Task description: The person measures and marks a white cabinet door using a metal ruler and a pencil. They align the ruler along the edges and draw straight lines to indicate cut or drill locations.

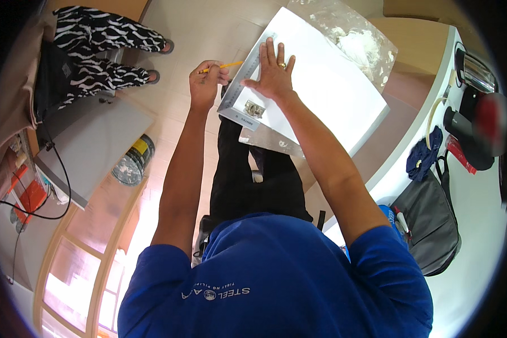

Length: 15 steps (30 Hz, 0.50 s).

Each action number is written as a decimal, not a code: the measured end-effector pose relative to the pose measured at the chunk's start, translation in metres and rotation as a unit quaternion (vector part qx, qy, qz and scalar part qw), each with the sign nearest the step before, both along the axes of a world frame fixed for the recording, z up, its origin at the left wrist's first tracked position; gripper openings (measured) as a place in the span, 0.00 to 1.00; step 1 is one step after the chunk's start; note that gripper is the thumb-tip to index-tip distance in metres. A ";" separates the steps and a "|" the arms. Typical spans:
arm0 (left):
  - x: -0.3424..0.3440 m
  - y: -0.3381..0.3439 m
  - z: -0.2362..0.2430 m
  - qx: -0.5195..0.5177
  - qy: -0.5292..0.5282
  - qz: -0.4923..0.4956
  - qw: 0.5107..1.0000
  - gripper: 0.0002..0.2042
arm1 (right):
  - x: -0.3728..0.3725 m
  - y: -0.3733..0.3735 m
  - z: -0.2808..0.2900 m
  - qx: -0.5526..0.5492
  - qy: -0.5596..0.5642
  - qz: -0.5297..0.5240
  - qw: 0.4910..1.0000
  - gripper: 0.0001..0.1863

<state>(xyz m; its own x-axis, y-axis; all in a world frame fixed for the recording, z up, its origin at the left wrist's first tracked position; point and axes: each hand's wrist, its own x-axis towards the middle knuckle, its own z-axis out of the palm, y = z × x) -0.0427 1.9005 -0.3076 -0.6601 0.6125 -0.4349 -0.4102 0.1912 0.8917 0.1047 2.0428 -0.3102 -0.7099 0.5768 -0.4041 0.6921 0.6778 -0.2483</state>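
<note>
A white board (339, 81) lies tilted before me over a plaster-smeared clear sheet (366, 45). A metal square (239, 120) runs along the board's left edge and near corner. My right hand (273, 73) presses on the square and board, fingers spread, a ring on one finger. My left hand (207, 81) grips a yellow pencil (234, 64), its tip at the square's outer edge. A small metal hinge (254, 109) rests on the board inside the square's corner.
A person in patterned trousers (112, 39) is at upper left. A grey panel (96, 146), cable (62, 174) and paint bucket (134, 163) are at left. At right, a curved counter (411, 141) carries a kettle (472, 70), dark cloth (422, 155), red item (461, 155) and grey bag (428, 219).
</note>
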 end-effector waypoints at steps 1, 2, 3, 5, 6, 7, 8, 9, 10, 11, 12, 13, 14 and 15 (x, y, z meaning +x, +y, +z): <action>-0.002 0.014 -0.001 0.006 0.002 -0.001 1.000 0.11 | 0.001 -0.001 0.002 0.001 -0.003 -0.002 1.000 0.70; -0.005 0.027 -0.001 0.012 0.005 -0.001 1.000 0.11 | 0.002 -0.001 0.003 -0.003 -0.003 -0.003 1.000 0.70; -0.007 0.043 -0.001 0.023 0.004 -0.003 1.000 0.10 | 0.002 0.000 0.003 -0.008 -0.004 -0.004 1.000 0.70; -0.012 0.072 -0.002 0.029 0.011 -0.013 0.999 0.10 | -0.001 0.001 0.005 -0.019 -0.022 -0.002 1.000 0.70; -0.014 0.085 -0.002 0.030 0.014 -0.018 0.999 0.10 | -0.001 0.001 0.005 -0.022 -0.022 -0.003 1.000 0.70; -0.018 0.097 -0.002 0.028 0.012 -0.020 0.999 0.10 | -0.001 0.001 0.006 -0.025 -0.022 -0.003 0.999 0.70; -0.020 0.107 -0.001 0.026 0.015 -0.026 0.999 0.10 | -0.001 0.001 0.007 -0.029 -0.022 -0.004 0.999 0.70; -0.022 0.116 0.001 0.022 0.019 -0.032 0.999 0.10 | -0.001 0.002 0.007 -0.033 -0.024 -0.005 0.999 0.70; -0.022 0.121 0.003 0.019 0.023 -0.036 0.999 0.10 | -0.002 0.002 0.007 -0.036 -0.025 -0.005 0.999 0.70; -0.022 0.121 0.003 0.021 0.024 -0.038 0.999 0.10 | -0.002 0.002 0.007 -0.042 -0.027 -0.007 0.999 0.70; -0.021 0.119 0.003 0.022 0.025 -0.040 0.999 0.10 | -0.002 0.002 0.007 -0.037 -0.027 -0.005 0.999 0.70; -0.021 0.117 0.003 0.022 0.026 -0.040 0.999 0.10 | -0.002 0.003 0.008 -0.033 -0.026 -0.002 0.999 0.70; -0.019 0.112 0.003 0.015 0.034 -0.047 0.998 0.10 | -0.001 0.002 0.007 -0.031 -0.026 -0.001 0.999 0.69; -0.018 0.102 0.003 0.008 0.043 -0.054 0.998 0.10 | 0.000 0.002 0.006 -0.028 -0.021 -0.002 0.999 0.69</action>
<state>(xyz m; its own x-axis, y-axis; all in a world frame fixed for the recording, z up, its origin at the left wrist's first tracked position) -0.0602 2.0025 -0.3044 -0.6248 0.6880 -0.3692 -0.3104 0.2151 0.9260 0.1045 2.0444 -0.3041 -0.6888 0.5560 -0.4652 0.7058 0.6608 -0.2553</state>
